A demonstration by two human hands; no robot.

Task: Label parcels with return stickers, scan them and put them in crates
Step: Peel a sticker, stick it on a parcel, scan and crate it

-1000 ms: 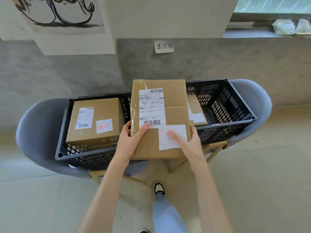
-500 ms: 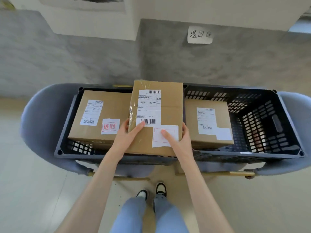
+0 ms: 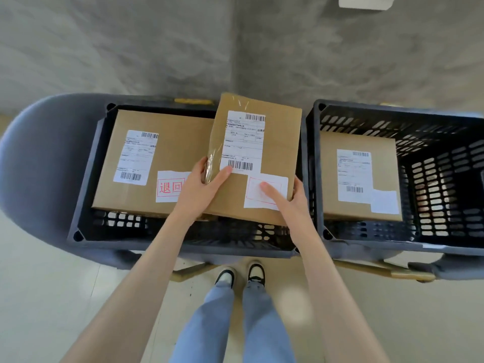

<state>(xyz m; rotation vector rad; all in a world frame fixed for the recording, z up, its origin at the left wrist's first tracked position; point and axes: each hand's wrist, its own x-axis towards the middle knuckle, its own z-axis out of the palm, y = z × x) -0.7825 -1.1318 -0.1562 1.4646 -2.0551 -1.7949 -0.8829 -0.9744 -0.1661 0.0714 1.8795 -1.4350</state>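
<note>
While both hands held it, the brown box [image 3: 277, 142] sat over the right end of the left crate [image 3: 86, 226], its far edge above the crate's back rim. The left hand [image 3: 201, 189] gripped the box's left edge, thumb on top by the barcode and fingers curled under. The right hand [image 3: 285, 203] gripped the right near corner, thumb lying on the white sticker [image 3: 267, 191]. A second box [image 3: 167, 163] filled most of the left crate, so little room was left there, and the held box covered its right side. The right crate [image 3: 445, 179] had open space on its right half, past a third box [image 3: 361, 176] at its left wall. The held box had a long white label [image 3: 243, 140], clear tape down its left side, and faint red print on the sticker. Both crates rested on grey chairs [image 3: 34, 158].
</note>
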